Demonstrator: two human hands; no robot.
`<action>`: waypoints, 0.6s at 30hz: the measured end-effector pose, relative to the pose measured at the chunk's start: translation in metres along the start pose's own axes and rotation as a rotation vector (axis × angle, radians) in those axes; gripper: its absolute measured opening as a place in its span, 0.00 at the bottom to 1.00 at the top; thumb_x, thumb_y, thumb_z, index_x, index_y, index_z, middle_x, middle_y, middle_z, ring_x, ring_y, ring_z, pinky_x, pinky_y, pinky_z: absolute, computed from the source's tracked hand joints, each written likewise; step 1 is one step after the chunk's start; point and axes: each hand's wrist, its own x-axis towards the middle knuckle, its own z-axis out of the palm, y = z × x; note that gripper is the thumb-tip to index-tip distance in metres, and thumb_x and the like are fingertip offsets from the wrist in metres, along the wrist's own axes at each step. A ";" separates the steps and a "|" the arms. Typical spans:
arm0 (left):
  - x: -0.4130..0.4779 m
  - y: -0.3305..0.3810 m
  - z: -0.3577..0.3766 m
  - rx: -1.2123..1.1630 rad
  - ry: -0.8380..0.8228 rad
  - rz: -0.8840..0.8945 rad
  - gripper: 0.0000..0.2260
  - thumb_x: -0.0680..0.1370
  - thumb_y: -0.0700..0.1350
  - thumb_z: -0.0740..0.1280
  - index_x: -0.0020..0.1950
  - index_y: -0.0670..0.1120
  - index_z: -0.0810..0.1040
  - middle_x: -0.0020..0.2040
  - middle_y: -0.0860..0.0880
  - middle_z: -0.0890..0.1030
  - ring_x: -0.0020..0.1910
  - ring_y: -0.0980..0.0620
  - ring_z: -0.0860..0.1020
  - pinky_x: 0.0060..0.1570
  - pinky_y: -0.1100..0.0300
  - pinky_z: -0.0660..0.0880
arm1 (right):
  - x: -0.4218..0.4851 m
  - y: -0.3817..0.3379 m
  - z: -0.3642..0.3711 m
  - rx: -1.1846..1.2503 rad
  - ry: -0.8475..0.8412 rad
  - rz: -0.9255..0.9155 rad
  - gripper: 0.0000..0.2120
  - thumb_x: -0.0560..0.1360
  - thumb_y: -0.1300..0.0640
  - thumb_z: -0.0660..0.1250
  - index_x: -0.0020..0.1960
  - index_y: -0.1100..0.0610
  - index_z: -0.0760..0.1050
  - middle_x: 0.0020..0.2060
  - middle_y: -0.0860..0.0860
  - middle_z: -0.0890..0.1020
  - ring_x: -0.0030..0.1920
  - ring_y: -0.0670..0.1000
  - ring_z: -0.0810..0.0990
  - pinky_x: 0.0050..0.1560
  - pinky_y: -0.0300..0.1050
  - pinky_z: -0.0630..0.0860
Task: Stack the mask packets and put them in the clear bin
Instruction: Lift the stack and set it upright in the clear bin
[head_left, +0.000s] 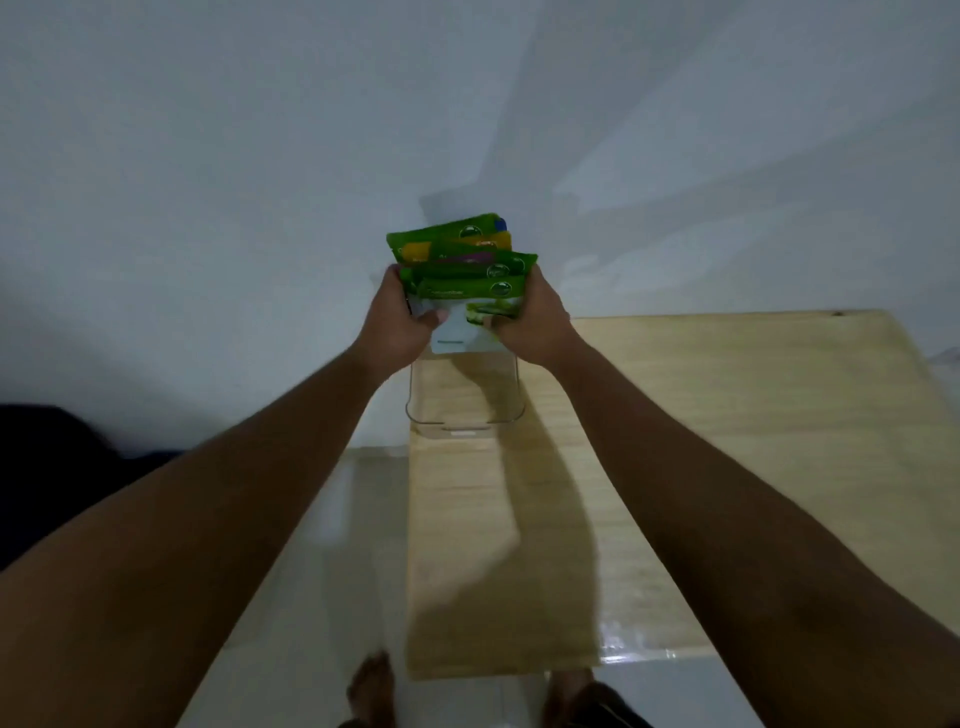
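A fanned stack of green mask packets (462, 270) is held upright between both hands, over the far end of the clear bin (464, 410). My left hand (397, 317) grips the stack's left edge and my right hand (532, 319) grips its right edge, thumbs on the front packet. That front packet has a white lower half. The clear bin stands on the wooden table (701, 441) at its far left corner, right below the stack, and its inside looks bare as far as I can see.
A white wall rises straight behind the bin. The table's left edge runs just beside the bin, with pale tiled floor (322, 545) below it. A dark shape (47, 467) lies at the far left. My bare feet show at the bottom.
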 end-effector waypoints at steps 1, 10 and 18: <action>-0.001 -0.006 0.003 0.015 -0.013 -0.004 0.29 0.71 0.42 0.73 0.69 0.42 0.67 0.65 0.44 0.77 0.65 0.47 0.76 0.67 0.43 0.73 | -0.002 0.002 0.007 -0.085 0.026 0.020 0.33 0.60 0.44 0.74 0.62 0.43 0.64 0.52 0.47 0.82 0.53 0.53 0.82 0.58 0.60 0.77; 0.009 -0.027 0.006 0.095 -0.015 0.104 0.25 0.74 0.37 0.73 0.69 0.40 0.70 0.60 0.49 0.78 0.59 0.52 0.78 0.54 0.72 0.73 | -0.008 0.020 0.034 -0.151 0.132 0.103 0.34 0.62 0.42 0.74 0.63 0.46 0.63 0.53 0.49 0.82 0.55 0.55 0.81 0.59 0.60 0.73; 0.001 -0.031 0.013 -0.002 -0.023 0.095 0.28 0.74 0.39 0.73 0.73 0.44 0.70 0.63 0.48 0.80 0.63 0.50 0.79 0.62 0.58 0.75 | -0.010 0.016 0.051 -0.019 0.172 -0.051 0.31 0.68 0.53 0.69 0.68 0.50 0.61 0.57 0.48 0.78 0.59 0.54 0.79 0.59 0.64 0.74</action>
